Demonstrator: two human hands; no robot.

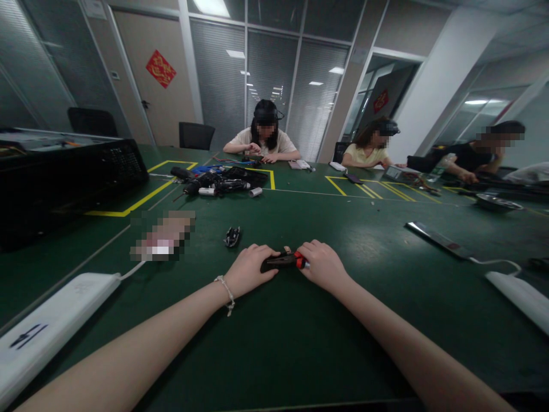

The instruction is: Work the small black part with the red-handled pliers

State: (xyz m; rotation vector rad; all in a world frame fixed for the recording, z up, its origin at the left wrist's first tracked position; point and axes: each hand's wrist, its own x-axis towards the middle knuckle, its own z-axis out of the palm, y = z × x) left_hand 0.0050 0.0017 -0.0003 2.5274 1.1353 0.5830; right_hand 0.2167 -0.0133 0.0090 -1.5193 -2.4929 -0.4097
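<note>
Both my hands rest on the green table (274,343) and hold one small tool between them. The tool (283,261) is dark with a red part at its right end. My left hand (249,269), with a beaded bracelet at the wrist, is closed over the tool's dark left end. My right hand (322,265) is closed round the red end. A small black part (232,236) lies on the table just beyond my left hand, apart from it.
A white power strip (51,326) lies at the near left and another (521,294) at the right. A black case (64,177) stands at the far left. A heap of dark tools and parts (218,182) sits mid-table. Three people sit across the table.
</note>
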